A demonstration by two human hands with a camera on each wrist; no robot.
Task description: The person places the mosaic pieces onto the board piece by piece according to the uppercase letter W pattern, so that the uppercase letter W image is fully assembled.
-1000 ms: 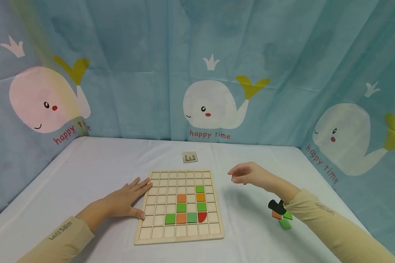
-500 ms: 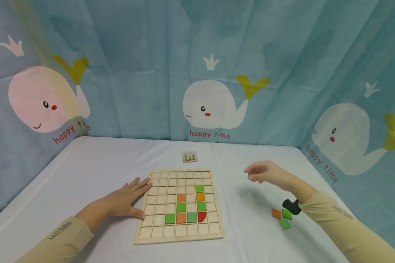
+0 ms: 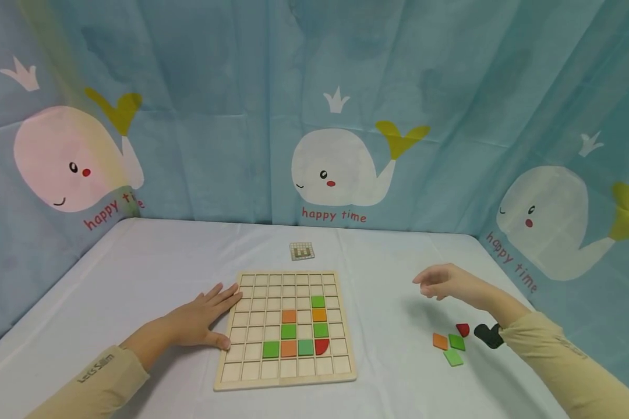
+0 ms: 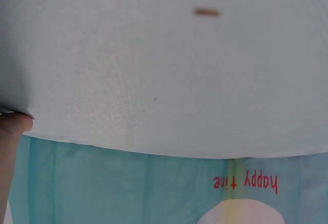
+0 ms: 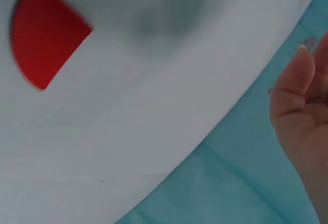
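Observation:
My left hand [image 3: 199,319] lies flat with spread fingers against the left edge of a wooden grid board [image 3: 246,369]. Several coloured tiles sit in the board's squares, among them an orange tile [image 3: 289,316], a teal tile [image 3: 306,347] and a red quarter-round tile [image 3: 322,347]. Over the table to the right of the board hovers my right hand [image 3: 453,284], fingers loosely bent and holding nothing. Nearer the front, below that hand, lie a loose red quarter-round tile [image 3: 463,330], an orange tile [image 3: 440,341], a green tile [image 3: 456,342] and a light green tile [image 3: 453,357].
A small pattern card [image 3: 301,251] lies behind the board on the white tablecloth [image 3: 178,256]. At the table's back hangs a blue curtain [image 3: 215,145] printed with whales. A black wrist camera [image 3: 487,336] is on the right forearm.
My right hand has drawn away from the board to the right, uncovering the loose tiles, the red one last. My left hand has stayed in place.

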